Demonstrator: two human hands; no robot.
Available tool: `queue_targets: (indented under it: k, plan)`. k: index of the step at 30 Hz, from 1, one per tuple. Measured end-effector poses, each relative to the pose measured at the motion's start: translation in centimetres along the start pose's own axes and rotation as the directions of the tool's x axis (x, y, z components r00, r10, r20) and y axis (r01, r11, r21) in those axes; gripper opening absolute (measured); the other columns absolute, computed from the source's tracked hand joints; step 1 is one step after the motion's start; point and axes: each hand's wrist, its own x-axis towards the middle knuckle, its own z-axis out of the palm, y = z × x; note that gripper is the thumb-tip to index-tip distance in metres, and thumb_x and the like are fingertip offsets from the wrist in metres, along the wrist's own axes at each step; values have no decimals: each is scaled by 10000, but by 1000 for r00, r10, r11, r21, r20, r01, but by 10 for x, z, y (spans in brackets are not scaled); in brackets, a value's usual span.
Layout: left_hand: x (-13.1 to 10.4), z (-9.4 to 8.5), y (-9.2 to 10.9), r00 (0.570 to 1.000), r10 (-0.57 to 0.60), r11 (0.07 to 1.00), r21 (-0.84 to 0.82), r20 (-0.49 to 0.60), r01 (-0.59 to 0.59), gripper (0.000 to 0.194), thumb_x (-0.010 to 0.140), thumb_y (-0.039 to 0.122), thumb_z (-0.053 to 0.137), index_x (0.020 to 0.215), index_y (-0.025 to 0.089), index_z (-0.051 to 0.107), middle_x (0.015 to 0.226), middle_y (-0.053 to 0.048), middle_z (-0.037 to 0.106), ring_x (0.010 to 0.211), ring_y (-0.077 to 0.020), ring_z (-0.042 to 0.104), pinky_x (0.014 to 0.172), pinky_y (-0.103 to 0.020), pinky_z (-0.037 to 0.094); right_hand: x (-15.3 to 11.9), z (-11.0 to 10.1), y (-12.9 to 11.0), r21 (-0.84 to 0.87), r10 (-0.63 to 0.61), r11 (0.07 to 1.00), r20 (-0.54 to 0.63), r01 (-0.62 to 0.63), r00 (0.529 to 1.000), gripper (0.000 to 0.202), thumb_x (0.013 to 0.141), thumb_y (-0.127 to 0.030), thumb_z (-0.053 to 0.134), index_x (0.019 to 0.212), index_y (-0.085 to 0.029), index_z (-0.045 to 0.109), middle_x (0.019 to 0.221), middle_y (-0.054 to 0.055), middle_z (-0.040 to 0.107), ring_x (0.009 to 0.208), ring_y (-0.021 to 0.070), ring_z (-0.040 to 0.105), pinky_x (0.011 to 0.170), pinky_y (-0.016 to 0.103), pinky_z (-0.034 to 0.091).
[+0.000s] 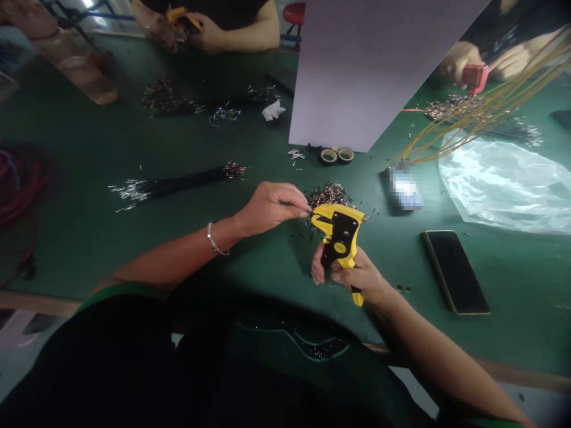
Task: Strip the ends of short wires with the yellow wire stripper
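Yellow-and-black wire stripper (341,235), gripped round its handles by the person's right hand (364,277) above the green worktop (267,264); left hand (272,205), thumb and forefinger pressed together, pinches a thin dark wire (313,213) at the tool's mouth; beyond, heaped wire clippings (330,193).

Green tabletop (526,267): black wire bundle (187,181) on the left, scrap heap (329,194) mid, 2 tape rolls (337,157) behind it. Right side: 1 dark-screen phone (455,272), 1 clear plastic bag (504,184). Far left: red cable coil (20,187).
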Motion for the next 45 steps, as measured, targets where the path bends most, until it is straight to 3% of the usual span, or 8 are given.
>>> queue_targets:
  k: [6,23,32,45]
  plan:
    - [0,0,3,1000,8,1000,14,10,-8,51,771,267,774,740,227,768,804,-38,754,769,-145,685,723,-260,557,-1,0,1,12,11,1000,14,-11,1000,289,661,-203,738,932,-171,642,719,25,637,642,191,581,644,385,500]
    - [1,-1,4,999,47,997,67,22,-49,61,778,231,737,730,253,766,783,-29,761,775,-152,675,726,-294,536,-2,4,2,-16,-25,1000,5,25,1000,180,750,-199,724,907,-167,642,694,10,616,596,162,570,586,346,490]
    - [1,0,1,998,48,994,97,27,-50,75,767,206,738,720,260,761,780,-11,763,763,-149,676,734,-304,532,-3,7,6,0,-35,999,-66,35,997,158,740,-200,742,855,-154,644,653,-2,599,526,134,535,508,312,478]
    - [1,0,-8,982,184,961,201,36,-188,89,814,216,712,756,263,761,791,-11,761,756,-149,676,727,-297,523,-6,9,12,-90,-30,996,-160,16,987,141,753,-183,724,823,-165,603,613,-26,567,472,110,506,456,283,445]
